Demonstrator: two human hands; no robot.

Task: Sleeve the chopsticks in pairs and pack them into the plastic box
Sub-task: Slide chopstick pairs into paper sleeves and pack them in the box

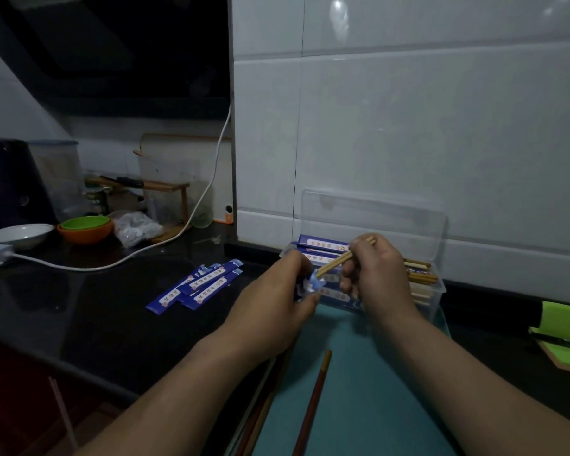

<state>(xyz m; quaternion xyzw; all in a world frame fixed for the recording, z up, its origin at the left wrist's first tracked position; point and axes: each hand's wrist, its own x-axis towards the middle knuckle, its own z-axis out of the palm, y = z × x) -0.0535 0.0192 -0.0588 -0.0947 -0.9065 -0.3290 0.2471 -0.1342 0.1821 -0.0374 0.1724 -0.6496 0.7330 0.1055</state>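
My right hand (374, 274) grips a pair of light wooden chopsticks (334, 264), their tips pointing down-left into the mouth of a blue paper sleeve (308, 286). My left hand (277, 307) pinches that sleeve at its opening. Just behind my hands stands the clear plastic box (436, 284) with its lid up against the wall; sleeved pairs lie inside at the left and bare chopstick ends show at the right. Several empty blue sleeves (196, 286) lie on the black counter to the left. A dark red chopstick (313, 403) lies on the teal mat (369, 390).
More chopsticks (260, 413) lie along the mat's left edge. A white cable (165, 240) crosses the counter at the back left, near a white bowl (20, 233), stacked green and orange bowls (86, 227) and a plastic bag. A green board (563, 337) lies at the right.
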